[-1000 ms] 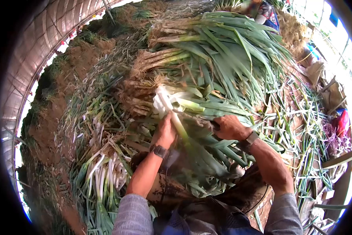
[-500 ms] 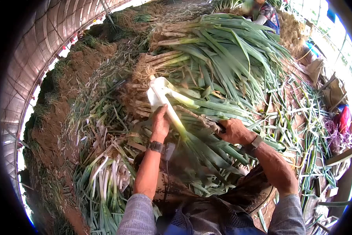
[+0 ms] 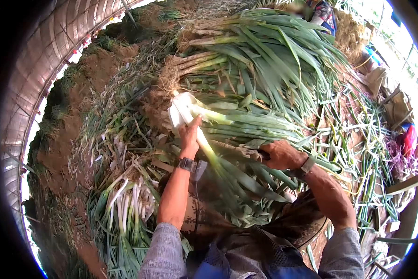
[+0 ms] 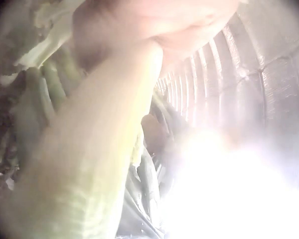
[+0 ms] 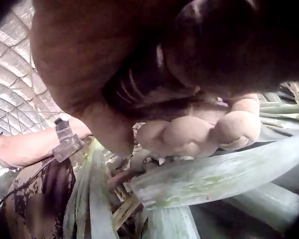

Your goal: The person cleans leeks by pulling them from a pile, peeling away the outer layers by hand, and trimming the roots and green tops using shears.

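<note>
Held in my left hand [image 3: 189, 137] is a leek [image 3: 205, 149], its roots at the upper left and green leaves trailing down to the right. A loose white outer layer [image 3: 175, 116] spreads beside its stem. Close up in the left wrist view, the pale stem [image 4: 84, 144] runs down from the left hand [image 4: 154, 25]. My right hand [image 3: 284, 155] is curled round a dark handle-like object [image 5: 154, 84]; its curled fingers [image 5: 189, 134] show above a broad leaf [image 5: 219, 174]. A brownish, stick-like piece [image 3: 237, 149] extends left of that hand.
A large heap of leeks [image 3: 274, 56] lies ahead, roots leftward. Whiter stems [image 3: 127, 204] lie in a pile at the lower left. Leaf scraps [image 3: 358, 153] cover the ground at right; another person [image 3: 323, 16] is at the top right.
My left hand has moved up and left with the leek. The right hand has shifted slightly right. The white layer now hangs wider to the left of the stem.
</note>
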`<state>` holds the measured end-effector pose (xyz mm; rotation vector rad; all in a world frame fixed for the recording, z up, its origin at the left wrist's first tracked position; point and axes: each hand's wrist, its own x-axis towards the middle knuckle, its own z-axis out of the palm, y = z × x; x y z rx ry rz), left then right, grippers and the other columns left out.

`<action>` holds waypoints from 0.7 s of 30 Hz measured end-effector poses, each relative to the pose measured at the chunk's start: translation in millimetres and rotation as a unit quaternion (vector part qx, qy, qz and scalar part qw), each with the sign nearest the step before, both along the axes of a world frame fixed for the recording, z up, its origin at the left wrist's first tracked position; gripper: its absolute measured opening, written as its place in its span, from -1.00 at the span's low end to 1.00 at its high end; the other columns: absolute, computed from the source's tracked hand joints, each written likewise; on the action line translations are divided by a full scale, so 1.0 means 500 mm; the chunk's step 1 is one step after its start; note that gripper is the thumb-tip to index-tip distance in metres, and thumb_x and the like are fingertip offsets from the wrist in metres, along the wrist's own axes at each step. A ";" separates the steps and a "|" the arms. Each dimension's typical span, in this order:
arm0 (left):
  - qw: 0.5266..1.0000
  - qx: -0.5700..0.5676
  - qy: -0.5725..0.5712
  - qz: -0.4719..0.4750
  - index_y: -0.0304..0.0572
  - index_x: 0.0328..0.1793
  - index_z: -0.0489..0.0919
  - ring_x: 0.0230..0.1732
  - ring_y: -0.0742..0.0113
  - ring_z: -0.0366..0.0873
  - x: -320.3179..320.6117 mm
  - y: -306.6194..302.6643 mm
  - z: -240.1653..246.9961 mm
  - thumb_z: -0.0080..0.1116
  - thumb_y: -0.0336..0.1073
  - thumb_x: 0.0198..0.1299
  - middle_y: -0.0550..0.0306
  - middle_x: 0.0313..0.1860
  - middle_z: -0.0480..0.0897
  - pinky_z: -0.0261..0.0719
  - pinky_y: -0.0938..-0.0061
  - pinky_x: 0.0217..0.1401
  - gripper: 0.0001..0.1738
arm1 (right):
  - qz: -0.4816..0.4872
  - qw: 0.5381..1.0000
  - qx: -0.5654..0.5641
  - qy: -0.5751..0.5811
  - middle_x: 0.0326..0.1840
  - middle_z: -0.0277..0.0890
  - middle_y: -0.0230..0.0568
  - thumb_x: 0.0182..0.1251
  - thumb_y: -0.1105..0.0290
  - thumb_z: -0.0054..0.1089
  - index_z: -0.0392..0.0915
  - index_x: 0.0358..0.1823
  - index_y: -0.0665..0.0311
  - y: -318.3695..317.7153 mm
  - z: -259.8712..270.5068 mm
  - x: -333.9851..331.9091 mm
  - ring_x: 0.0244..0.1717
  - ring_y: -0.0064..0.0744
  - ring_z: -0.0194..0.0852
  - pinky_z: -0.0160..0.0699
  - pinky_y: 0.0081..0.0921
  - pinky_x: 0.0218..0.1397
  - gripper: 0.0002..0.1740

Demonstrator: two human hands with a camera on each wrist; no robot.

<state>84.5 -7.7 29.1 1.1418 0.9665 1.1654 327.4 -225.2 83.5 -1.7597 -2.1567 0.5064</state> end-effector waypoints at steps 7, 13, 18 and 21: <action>0.968 -0.030 -0.051 0.246 -0.46 0.03 0.62 -0.15 0.24 0.59 -0.030 0.074 0.002 0.45 -0.34 0.12 0.06 -0.04 0.68 0.52 0.34 -0.07 -0.58 | -0.008 0.995 -0.001 -0.098 -0.51 0.57 0.04 0.08 0.27 0.21 0.53 -0.29 0.24 -0.041 -0.026 -0.023 -0.42 0.15 0.56 0.44 0.03 -0.34 -0.77; 0.964 -0.044 -0.052 0.256 -0.48 0.08 0.61 -0.13 0.21 0.61 -0.037 0.077 0.027 0.47 -0.36 0.10 0.02 -0.03 0.69 0.54 0.32 -0.06 -0.55 | -0.037 0.993 -0.001 -0.114 -0.52 0.57 0.03 0.03 0.28 0.24 0.52 -0.27 0.24 -0.052 -0.060 -0.025 -0.41 0.14 0.56 0.43 0.01 -0.34 -0.74; 0.974 -0.034 -0.053 0.220 -0.42 0.04 0.61 -0.19 0.22 0.60 -0.043 0.081 0.010 0.46 -0.29 0.14 0.06 -0.14 0.68 0.57 0.34 -0.13 -0.57 | -0.051 0.986 -0.052 -0.149 -0.49 0.58 0.06 0.25 0.24 0.09 0.54 -0.23 0.30 -0.050 -0.051 -0.027 -0.42 0.14 0.58 0.48 -0.01 -0.33 -0.74; 0.987 -0.097 -0.065 0.111 -0.04 -0.16 0.57 -0.47 0.36 0.55 -0.045 0.072 0.023 0.26 0.04 0.31 0.24 -0.41 0.58 0.52 0.48 -0.39 -0.67 | -0.063 0.997 -0.021 -0.038 -0.46 0.59 0.08 0.25 0.23 0.11 0.56 -0.22 0.28 -0.041 -0.043 -0.022 -0.41 0.16 0.59 0.50 0.00 -0.32 -0.74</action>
